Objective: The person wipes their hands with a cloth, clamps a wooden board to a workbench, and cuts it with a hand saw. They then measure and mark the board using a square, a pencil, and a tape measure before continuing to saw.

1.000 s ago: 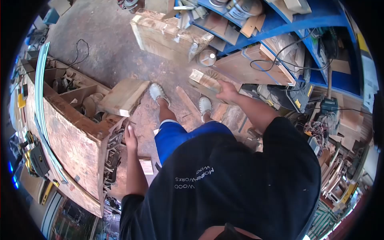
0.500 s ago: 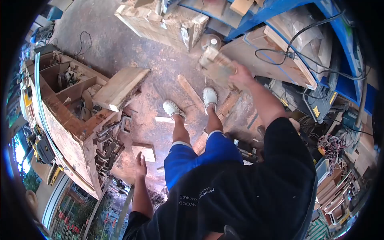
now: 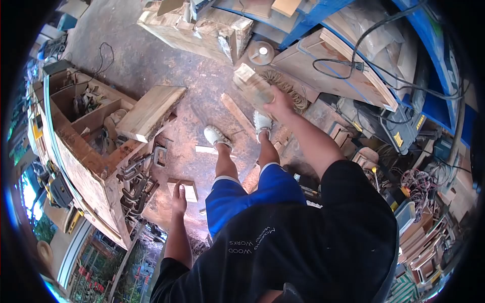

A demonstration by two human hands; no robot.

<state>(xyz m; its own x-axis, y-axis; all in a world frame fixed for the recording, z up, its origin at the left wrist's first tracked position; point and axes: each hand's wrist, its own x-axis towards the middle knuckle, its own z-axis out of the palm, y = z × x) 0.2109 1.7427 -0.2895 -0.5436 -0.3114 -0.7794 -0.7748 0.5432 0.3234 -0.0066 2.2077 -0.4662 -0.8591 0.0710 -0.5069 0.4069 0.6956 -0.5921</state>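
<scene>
1. The right hand (image 3: pixel 279 103) was out in front of the body, its fingers (image 3: pixel 269 104) clenched on one end of a short wood block (image 3: pixel 251 84), which was held in the air above the sawdust-covered floor (image 3: pixel 151 60).
2. The left hand (image 3: pixel 178 198) hung at the side, fingers loose and spread, grasping nothing. Just past its fingertips a small square offcut (image 3: pixel 189 190) lay on the floor.
3. Step in hand, as judged: carrying the block on foot through the workshop, both shoes (image 3: pixel 217 136) planted below the gripping fingers.
4. The next move would likely call for a steady one-handed hold and careful footing, since a loose wood strip (image 3: pixel 237 117) lay just under the block and a large slab (image 3: pixel 150 112) rested to the left on a plywood crate (image 3: pixel 86 146).
5. Legible writing: the shirt (image 3: pixel 283 242) bore "WOOD WORKS", upside down in view; a further word was too warped to read. No other label could be made out.
</scene>
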